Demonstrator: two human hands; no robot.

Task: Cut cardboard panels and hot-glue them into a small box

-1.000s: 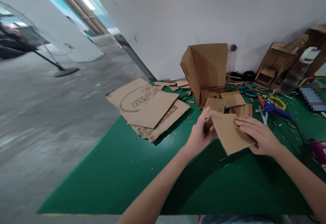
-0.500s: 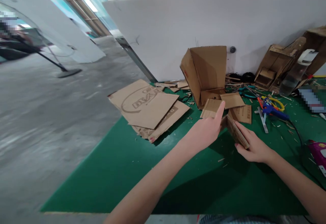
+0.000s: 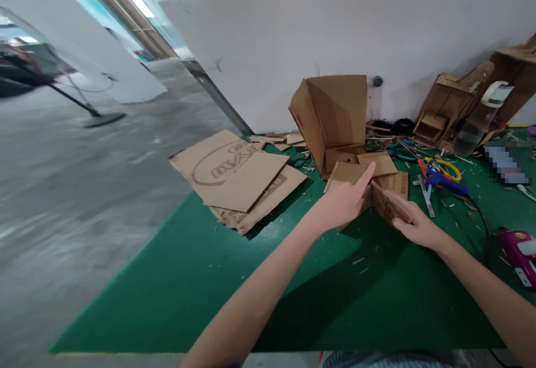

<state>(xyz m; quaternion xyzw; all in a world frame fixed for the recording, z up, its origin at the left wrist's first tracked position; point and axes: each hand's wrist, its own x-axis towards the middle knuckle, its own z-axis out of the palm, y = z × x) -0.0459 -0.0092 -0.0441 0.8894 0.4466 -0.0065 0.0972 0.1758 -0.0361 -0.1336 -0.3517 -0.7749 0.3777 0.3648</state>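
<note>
Between my hands, just above the green table, is a cardboard piece [image 3: 387, 207] made of panels meeting at an angle. My left hand [image 3: 342, 205] grips its left panel, with the index finger stretched out along the top by the corner. My right hand [image 3: 414, 224] pinches the right panel, thumb on the near face and fingers behind it. Just beyond them, small cardboard pieces [image 3: 379, 163] lie in front of an open cardboard box structure [image 3: 341, 108], which stands on the table.
Flat cardboard sheets [image 3: 238, 175] are stacked at the left. To the right lie a blue glue gun [image 3: 446, 181], a metal square [image 3: 426, 196], pliers [image 3: 402, 150], a phone [image 3: 506, 164] and a purple power strip [image 3: 517, 251]. A water bottle [image 3: 477, 125] leans near cardboard assemblies [image 3: 446, 105] by the white partition [image 3: 263, 49].
The cardboard piece has turned, so more of its right panel's outer face and part of the left panel show. My right hand has shifted slightly up with it. The camera view moved a little.
</note>
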